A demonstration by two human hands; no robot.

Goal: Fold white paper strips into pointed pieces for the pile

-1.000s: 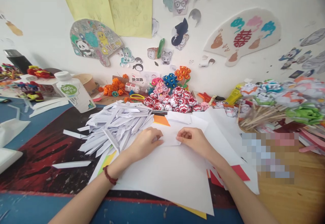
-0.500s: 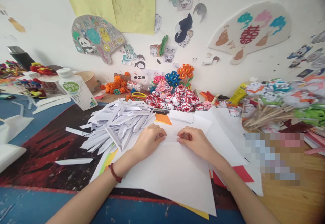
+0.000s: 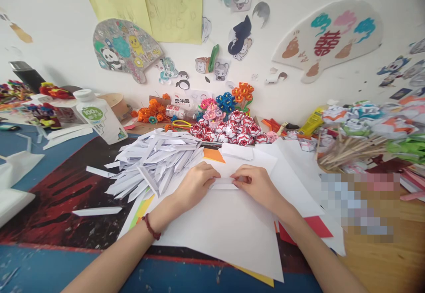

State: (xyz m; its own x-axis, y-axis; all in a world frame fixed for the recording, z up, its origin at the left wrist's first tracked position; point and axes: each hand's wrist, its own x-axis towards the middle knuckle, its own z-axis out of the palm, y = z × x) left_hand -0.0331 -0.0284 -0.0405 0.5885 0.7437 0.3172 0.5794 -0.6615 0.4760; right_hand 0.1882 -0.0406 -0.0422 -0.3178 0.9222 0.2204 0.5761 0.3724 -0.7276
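Note:
A small white paper strip [image 3: 224, 186] with a folded edge stretches between my two hands, above a large white sheet [image 3: 219, 226]. My left hand [image 3: 198, 182] pinches its left end, fingers closed. At the other end my right hand [image 3: 254, 181] grips it the same way between thumb and fingers. Left of my hands lies a heap of folded white paper strips [image 3: 156, 160]. One loose folded strip [image 3: 97, 211] rests apart on the dark mat. Just beyond my hands are an orange paper piece [image 3: 213, 155] and a small stack of white paper [image 3: 237, 152].
Red-and-white paper flowers [image 3: 244, 139] stand along the wall. A white bottle [image 3: 99, 116] is at the back left. Wooden sticks [image 3: 353, 151] lie at the right, past a red paper sheet [image 3: 317, 226]. The dark mat [image 3: 59, 222] covers part of the blue table.
The lower edge of the paper between my hands now shows a raised, folded band. My left fingers have shifted slightly right; the surroundings look the same.

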